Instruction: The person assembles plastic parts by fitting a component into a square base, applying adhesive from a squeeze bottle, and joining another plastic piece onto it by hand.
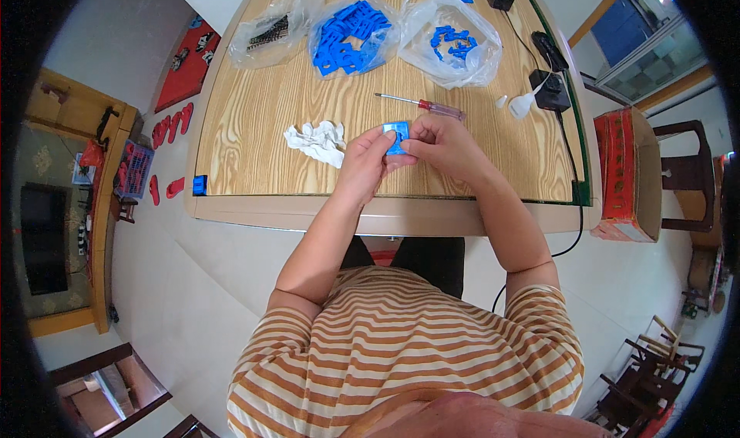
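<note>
Over the near part of the wood-grain table, a small flat blue plastic piece (400,128) is held between both hands. My left hand (364,161) is closed on its left side, thumb on top. My right hand (445,147) pinches its right edge with thumb and fingertips; whether a smaller part sits between those fingertips is hidden. Just beyond the right hand lies a screwdriver (432,107) with a clear reddish handle, its shaft pointing left. A crumpled white cloth or glove (317,141) rests left of my left hand.
Clear plastic bags line the far side: one (302,3) with dark small parts, one holding blue plates (347,37), one (420,18) holding small blue pieces. Black adapters (549,91), cables and a white plug (523,104) lie right. A red cardboard box (617,172) stands beside the table.
</note>
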Demonstrator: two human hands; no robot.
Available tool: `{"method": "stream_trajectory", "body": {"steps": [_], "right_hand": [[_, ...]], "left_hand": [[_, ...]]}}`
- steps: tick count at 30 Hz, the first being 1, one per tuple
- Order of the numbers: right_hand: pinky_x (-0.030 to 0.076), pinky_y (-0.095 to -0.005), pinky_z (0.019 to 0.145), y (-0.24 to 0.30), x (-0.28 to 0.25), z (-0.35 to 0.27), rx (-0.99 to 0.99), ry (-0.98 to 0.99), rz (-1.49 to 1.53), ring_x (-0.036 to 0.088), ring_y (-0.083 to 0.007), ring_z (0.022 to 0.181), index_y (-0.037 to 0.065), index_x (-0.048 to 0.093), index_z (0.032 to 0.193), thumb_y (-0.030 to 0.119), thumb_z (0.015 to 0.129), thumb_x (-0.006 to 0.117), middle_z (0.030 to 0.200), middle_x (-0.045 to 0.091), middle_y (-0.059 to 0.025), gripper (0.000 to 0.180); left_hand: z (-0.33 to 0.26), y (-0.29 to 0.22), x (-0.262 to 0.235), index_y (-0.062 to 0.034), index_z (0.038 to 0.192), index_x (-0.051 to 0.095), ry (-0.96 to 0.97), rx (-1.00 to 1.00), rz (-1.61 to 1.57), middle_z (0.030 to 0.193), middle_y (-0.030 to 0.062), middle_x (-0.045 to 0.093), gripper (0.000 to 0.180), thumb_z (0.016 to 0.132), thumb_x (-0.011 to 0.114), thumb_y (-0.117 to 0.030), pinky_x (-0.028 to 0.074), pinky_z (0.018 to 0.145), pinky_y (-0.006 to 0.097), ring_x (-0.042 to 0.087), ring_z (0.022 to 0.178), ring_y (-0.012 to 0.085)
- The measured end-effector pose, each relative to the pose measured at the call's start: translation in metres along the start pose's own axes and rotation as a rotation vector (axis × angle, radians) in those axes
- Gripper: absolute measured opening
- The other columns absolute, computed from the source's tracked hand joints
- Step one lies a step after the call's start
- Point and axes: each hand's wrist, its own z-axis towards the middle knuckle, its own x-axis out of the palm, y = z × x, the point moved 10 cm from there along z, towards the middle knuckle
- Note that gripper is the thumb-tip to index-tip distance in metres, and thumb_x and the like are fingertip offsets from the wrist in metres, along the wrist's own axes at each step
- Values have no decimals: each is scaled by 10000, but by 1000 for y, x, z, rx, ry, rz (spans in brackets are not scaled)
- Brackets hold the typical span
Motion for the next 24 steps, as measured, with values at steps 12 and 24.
{"method": "stream_trajectory", "body": {"steps": [12, 24], "right_hand": [[373, -189, 515, 2, 1, -1, -26, 10, -109, 467, -17, 600, 44, 568, 763, 104, 795, 685, 676, 536, 47, 136], [376, -194, 512, 1, -2, -1, -70, -18, -169, 466, -22, 596, 43, 568, 759, 115, 784, 696, 671, 533, 46, 149]], "left_hand": [[-2, -1, 2, 72, 1109, 535, 34, 15, -2, 997, 142, 631, 286, 946, 457, -150, 563, 742, 311, 647, 838, 195], [-1, -1, 3, 68, 1099, 541, 21, 14, -5, 981, 138, 637, 288, 949, 456, -163, 563, 724, 310, 651, 820, 195]]}}
